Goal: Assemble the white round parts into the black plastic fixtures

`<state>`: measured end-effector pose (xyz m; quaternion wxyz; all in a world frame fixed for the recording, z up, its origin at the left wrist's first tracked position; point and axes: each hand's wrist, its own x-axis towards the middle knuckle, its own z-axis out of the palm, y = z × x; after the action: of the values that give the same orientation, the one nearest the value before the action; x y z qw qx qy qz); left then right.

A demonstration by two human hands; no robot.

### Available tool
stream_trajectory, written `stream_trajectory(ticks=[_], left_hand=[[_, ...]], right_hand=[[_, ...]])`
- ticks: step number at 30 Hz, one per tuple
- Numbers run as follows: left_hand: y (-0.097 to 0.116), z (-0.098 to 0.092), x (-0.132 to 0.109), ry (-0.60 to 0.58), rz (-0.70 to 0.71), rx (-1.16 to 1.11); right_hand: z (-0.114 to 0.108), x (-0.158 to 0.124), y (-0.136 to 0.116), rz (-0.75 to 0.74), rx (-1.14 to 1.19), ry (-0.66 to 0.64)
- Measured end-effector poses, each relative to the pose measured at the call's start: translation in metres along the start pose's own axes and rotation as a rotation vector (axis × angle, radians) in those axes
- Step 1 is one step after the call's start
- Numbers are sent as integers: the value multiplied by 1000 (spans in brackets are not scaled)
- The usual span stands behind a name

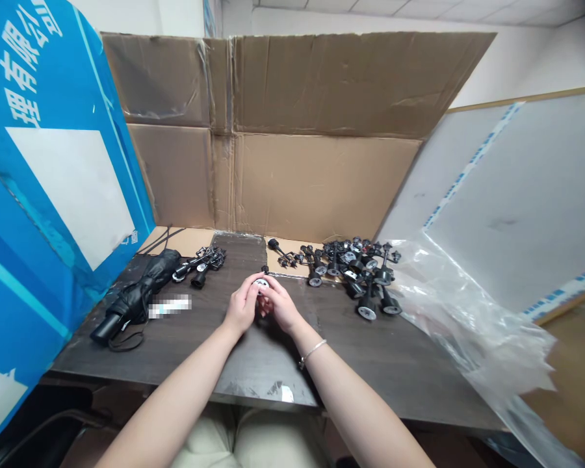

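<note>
Above the middle of the table, my left hand [242, 304] and my right hand [280, 305] come together with bent fingers. Both close round one small black part [262, 283] with a round, silver-white end facing me. My thumbs rest at that end, and my fingers cover most of the rest. A small black tip [265, 269] shows just beyond my fingertips. To the right lies a pile of similar black parts [348, 260] with stems and silver-white round ends. A smaller group of such black parts [209, 260] lies to the left of my hands.
A folded black umbrella [136, 292] lies on the dark table [195, 344] at the left. Clear plastic sheeting [468, 325] drapes over the right edge. A cardboard screen [322, 182] stands behind, with a blue panel [63, 195] at the left.
</note>
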<state>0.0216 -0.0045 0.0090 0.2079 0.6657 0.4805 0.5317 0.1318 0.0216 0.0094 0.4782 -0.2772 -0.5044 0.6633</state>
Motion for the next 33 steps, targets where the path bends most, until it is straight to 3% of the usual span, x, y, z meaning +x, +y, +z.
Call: stream_trajectory(ticks=[6, 17, 26, 33], left_hand=[[0, 1, -1, -20, -18, -52], [2, -2, 1, 53, 2, 12], [0, 0, 0, -30, -75, -138], [-2, 0, 0, -14, -55, -121]], right_hand=[[0, -1, 2, -35, -23, -27], [1, -2, 2, 13, 7, -36], [2, -1, 1, 21, 27, -2], [2, -2, -3, 20, -2, -4]])
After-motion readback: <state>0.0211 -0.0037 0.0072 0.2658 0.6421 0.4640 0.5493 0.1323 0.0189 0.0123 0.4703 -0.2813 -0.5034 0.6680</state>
